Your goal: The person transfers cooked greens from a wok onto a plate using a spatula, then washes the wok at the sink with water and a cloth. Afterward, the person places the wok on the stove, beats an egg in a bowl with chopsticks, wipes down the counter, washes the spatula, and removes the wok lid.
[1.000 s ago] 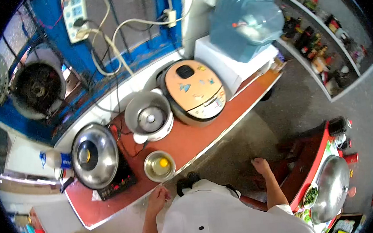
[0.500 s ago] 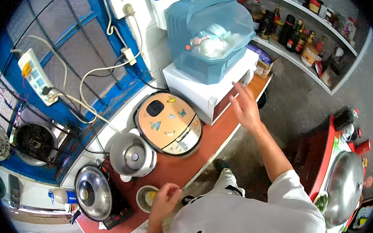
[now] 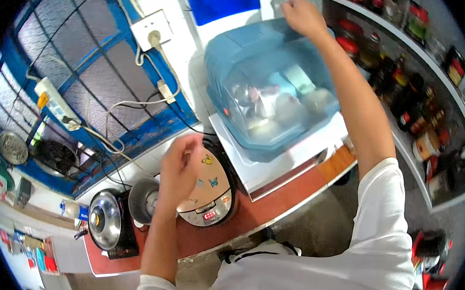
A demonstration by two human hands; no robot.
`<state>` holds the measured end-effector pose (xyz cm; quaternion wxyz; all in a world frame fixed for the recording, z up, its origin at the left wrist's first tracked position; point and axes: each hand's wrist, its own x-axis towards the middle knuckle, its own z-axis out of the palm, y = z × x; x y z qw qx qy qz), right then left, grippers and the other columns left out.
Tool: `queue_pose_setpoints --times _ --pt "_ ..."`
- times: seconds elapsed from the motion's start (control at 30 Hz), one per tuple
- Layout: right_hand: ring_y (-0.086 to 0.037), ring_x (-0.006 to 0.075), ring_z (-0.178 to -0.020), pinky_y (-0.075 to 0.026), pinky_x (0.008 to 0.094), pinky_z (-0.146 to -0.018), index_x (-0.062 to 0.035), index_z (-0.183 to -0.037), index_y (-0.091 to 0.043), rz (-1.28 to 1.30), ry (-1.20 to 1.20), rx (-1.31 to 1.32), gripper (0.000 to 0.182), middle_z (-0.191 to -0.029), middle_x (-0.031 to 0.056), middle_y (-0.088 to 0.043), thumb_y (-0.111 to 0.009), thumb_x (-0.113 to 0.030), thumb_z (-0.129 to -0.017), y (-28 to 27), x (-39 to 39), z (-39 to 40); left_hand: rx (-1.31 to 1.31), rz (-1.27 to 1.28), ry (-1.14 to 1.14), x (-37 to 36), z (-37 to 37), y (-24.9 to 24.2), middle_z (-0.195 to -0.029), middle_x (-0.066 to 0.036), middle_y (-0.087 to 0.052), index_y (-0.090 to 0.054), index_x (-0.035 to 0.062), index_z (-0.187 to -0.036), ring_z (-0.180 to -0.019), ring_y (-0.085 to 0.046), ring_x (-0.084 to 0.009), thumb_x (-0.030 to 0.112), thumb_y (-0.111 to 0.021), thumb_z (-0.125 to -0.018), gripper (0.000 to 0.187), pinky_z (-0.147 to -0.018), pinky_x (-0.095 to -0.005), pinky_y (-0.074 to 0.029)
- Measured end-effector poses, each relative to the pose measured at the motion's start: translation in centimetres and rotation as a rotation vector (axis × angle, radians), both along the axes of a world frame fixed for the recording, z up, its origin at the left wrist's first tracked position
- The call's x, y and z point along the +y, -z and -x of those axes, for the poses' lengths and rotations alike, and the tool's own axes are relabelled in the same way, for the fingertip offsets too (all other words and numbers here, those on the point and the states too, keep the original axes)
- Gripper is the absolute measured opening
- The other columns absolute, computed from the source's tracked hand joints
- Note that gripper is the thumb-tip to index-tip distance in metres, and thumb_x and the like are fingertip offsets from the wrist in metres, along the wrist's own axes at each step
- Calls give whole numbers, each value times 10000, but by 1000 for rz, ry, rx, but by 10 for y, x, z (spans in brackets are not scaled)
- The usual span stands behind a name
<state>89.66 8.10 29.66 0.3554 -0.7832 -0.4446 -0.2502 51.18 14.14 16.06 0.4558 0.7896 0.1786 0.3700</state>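
My right hand [image 3: 304, 17] reaches over the back right corner of the blue lidded dish box [image 3: 221, 65], fingers loosely bent at its top edge. Through the clear lid show white bowls [image 3: 289, 111] and other pale dishes. My left hand [image 3: 179, 170], smeared by motion, hovers in front of the rice cooker [image 3: 222, 191], fingers apart with nothing visible in them. The cooker's lid is down and its red display is lit. Left of it, a grey pot [image 3: 143, 198] is partly hidden by my left forearm.
The dish box stands on a white appliance [image 3: 270, 183] on the red counter [image 3: 259, 213]. A lidded pan [image 3: 104, 221] sits on a black cooktop [image 3: 124, 249] at left. A power strip [image 3: 57, 106] hangs by the window bars. Jars and bottles fill the shelves [image 3: 380, 19] at right.
My right hand has risen from beside the white appliance to the dish box's back corner. My left hand has left the small bowl and come up by the rice cooker. The view has shifted.
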Motion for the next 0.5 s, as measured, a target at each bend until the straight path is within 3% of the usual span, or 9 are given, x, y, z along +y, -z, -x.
queue_pose_setpoints --times 0.07,0.13,0.17,0.23,0.27,0.3,0.37,0.43,0.5 --pt "-575 288 -1144 -441 386 -933 -6 -1271 -538 68 1 -5 488 -1206 204 -606 -505 -298 -882 -13 32 -27 25 24 -64 30 -29 -19 -942 -62 -623 -586 4 -1143 -824 -572 -97 151 -589 -916 271 -717 -241 -464" --pt "-620 381 -1015 -470 451 -877 17 -1234 -551 -9 -117 78 502 -1158 198 -632 -518 -299 -845 -4 66 -56 27 -22 -126 40 -58 -63 -963 -89 -621 -552 -6 -1214 -809 -586 -122 251 -552 -929 384 -728 -265 -469" --pt "-620 381 -1015 -470 451 -877 17 -1234 -551 -6 -134 68 502 -1158 198 -632 -518 -299 -845 -6 72 -53 27 -64 -91 60 -74 -71 -1057 -111 -607 -504 -21 -1269 -902 -581 -152 300 -538 -933 465 -777 -282 -475" --pt "-626 308 -907 -488 426 -731 33 -1125 -602 -9 -335 422 417 -1057 165 -660 -528 -248 -827 -5 79 -42 53 -138 -95 96 -105 -87 -1171 -149 -589 -431 -45 -1339 -1023 -575 -202 325 -521 -931 558 -851 -313 -480" --pt "-557 192 -778 -442 353 -612 8 -1059 -611 69 -386 571 338 -884 108 -626 -528 -210 -816 -12 78 -43 80 -171 -134 106 -121 -94 -1191 -164 -583 -406 -54 -1354 -1053 -574 -221 303 -518 -925 570 -875 -328 -479" --pt "-557 192 -778 -442 353 -612 8 -1059 -611 79 -392 568 338 -884 108 -626 -528 -210 -816 -15 77 -45 77 -164 -143 112 -133 -99 -1191 -164 -583 -406 -54 -1354 -1053 -574 -221 303 -518 -925 570 -875 -328 -479" --pt "-562 148 -882 -416 274 -728 -66 -1122 -587 34 -357 685 327 -938 35 -589 -521 -205 -834 -21 69 -45 79 -147 -190 119 -157 -106 -1196 -172 -580 -349 -57 -1388 -1048 -583 -236 265 -524 -903 608 -884 -331 -477" --pt "-566 141 -896 -426 250 -754 -72 -1140 -597 64 -343 660 330 -967 35 -601 -486 -159 -841 -29 52 -43 84 -212 -195 126 -177 -116 -1210 -169 -575 -329 -39 -1404 -1044 -590 -249 266 -525 -903 618 -893 -339 -474" --pt "-573 125 -884 -446 255 -784 -73 -1156 -605 -256 -539 846 315 -976 39 -611 -510 -183 -877 -34 38 -45 91 -278 -195 123 -187 -127 -1223 -166 -570 -309 -20 -1420 -1041 -596 -262 267 -526 -903 630 -902 -346 -471"
